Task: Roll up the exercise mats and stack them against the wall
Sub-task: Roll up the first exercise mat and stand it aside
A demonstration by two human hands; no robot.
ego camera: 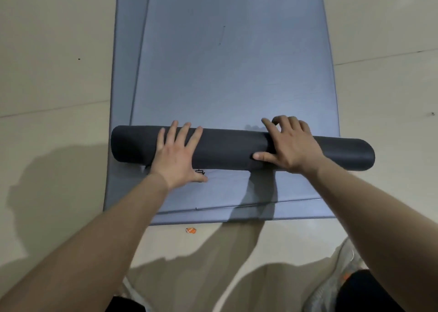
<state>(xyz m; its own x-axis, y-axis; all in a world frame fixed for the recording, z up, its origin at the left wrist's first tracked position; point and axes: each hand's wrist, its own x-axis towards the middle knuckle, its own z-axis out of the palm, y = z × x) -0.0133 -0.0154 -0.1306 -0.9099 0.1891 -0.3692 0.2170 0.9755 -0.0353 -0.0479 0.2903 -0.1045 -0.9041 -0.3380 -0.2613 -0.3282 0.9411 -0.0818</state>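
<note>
The floor (pixel 47 74) under me is pale beige tile with thin dark seams and a few dark specks; a blue-grey mat (pixel 123 98) lies flat on it, running lengthways away from me; just off its near edge sits a small orange scrap (pixel 191 230); nearer still, my pale shoe (pixel 341 269) stands on the tile at the right; shadow darkens the tile at the left.

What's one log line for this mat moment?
step: roll-up | roll: partly rolled, lying on flat mats | left hand: flat on roll | right hand: grips roll
</note>
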